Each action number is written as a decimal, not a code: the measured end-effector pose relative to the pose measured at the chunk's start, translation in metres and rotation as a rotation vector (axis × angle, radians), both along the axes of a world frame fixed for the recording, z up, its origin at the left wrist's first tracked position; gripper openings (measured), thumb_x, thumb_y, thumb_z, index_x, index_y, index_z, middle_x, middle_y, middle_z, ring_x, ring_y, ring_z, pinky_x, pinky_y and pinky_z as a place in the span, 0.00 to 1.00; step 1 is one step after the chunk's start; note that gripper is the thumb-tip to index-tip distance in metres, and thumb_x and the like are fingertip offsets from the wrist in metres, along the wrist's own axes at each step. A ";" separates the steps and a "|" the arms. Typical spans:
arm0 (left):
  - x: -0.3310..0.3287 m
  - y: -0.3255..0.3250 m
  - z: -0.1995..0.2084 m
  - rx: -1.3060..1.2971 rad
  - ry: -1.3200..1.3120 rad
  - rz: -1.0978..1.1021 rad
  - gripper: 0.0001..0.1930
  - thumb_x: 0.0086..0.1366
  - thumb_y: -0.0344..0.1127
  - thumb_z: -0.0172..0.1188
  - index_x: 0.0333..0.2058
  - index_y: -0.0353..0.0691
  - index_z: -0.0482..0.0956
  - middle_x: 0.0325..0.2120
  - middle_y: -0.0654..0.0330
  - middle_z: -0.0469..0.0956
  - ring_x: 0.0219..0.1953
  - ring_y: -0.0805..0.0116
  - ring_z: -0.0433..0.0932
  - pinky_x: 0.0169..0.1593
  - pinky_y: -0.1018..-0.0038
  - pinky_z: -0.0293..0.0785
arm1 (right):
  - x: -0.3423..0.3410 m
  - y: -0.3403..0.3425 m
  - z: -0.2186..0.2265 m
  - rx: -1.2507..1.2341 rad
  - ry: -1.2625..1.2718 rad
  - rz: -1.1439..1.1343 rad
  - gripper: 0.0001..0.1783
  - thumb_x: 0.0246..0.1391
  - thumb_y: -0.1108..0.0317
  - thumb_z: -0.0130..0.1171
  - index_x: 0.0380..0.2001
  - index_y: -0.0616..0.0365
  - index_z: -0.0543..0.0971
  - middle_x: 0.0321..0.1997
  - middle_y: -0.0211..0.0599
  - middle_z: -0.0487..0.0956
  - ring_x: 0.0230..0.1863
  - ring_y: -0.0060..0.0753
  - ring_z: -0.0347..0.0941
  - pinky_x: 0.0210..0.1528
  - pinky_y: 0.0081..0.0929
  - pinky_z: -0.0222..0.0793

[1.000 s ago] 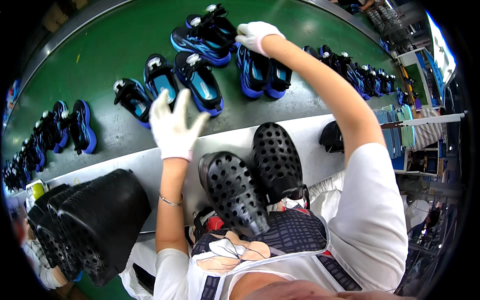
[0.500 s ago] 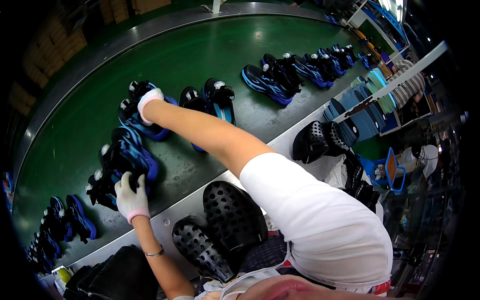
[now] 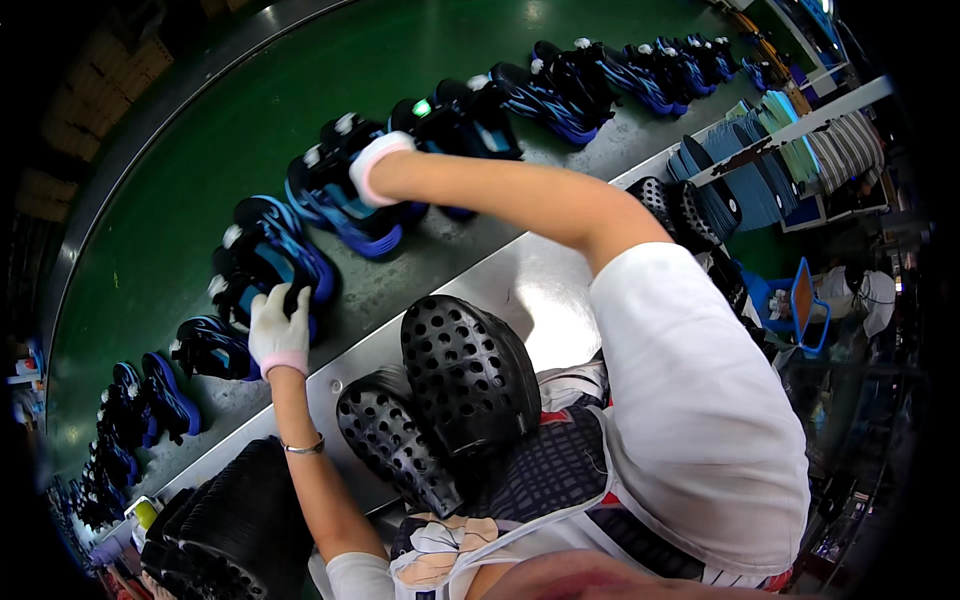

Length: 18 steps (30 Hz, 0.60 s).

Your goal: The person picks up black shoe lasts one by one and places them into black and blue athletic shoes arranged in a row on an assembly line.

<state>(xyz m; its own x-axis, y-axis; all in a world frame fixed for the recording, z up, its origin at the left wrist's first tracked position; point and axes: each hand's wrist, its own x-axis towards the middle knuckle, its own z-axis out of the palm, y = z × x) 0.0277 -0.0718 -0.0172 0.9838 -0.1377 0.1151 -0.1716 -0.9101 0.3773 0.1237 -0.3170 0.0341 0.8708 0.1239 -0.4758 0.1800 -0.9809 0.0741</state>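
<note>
My left hand [image 3: 278, 330], fingers parted, meets a black-and-blue shoe [image 3: 238, 292] on the green bench [image 3: 150, 265]; my right hand [image 3: 378, 168] covers another shoe [image 3: 328, 202]. With fingertips hidden, I can't tell whether either grips. Packed this tightly, shoes could tip if a wrist catches them. Perforated black moulds [image 3: 468, 365] crowd the left forearm [image 3: 300, 440].

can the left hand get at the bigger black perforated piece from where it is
Probably yes: between the left hand, at the blue-and-black shoes, and the bigger black perforated piece, only bare worktop and metal ledge show, and the right arm crosses farther off.
</note>
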 end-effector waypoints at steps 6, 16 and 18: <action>0.008 -0.027 -0.001 -0.126 0.093 -0.171 0.16 0.59 0.52 0.61 0.39 0.49 0.81 0.32 0.53 0.76 0.36 0.51 0.76 0.39 0.62 0.72 | -0.032 -0.102 0.012 -0.178 -0.017 -0.101 0.19 0.50 0.62 0.52 0.42 0.56 0.83 0.46 0.45 0.81 0.49 0.45 0.78 0.49 0.39 0.74; 0.007 -0.063 0.015 -0.274 0.089 -0.426 0.23 0.55 0.46 0.67 0.49 0.45 0.77 0.32 0.52 0.76 0.29 0.62 0.77 0.38 0.68 0.75 | -0.076 -0.161 0.005 -0.063 -0.314 -0.262 0.22 0.53 0.54 0.52 0.46 0.55 0.79 0.45 0.45 0.80 0.47 0.48 0.77 0.48 0.40 0.73; 0.012 -0.051 0.017 -0.323 -0.276 -0.298 0.23 0.55 0.43 0.67 0.50 0.45 0.77 0.35 0.55 0.75 0.27 0.67 0.75 0.37 0.70 0.75 | -0.103 -0.152 0.019 0.008 -0.457 -0.200 0.18 0.55 0.56 0.50 0.44 0.53 0.78 0.43 0.44 0.79 0.48 0.47 0.75 0.50 0.41 0.70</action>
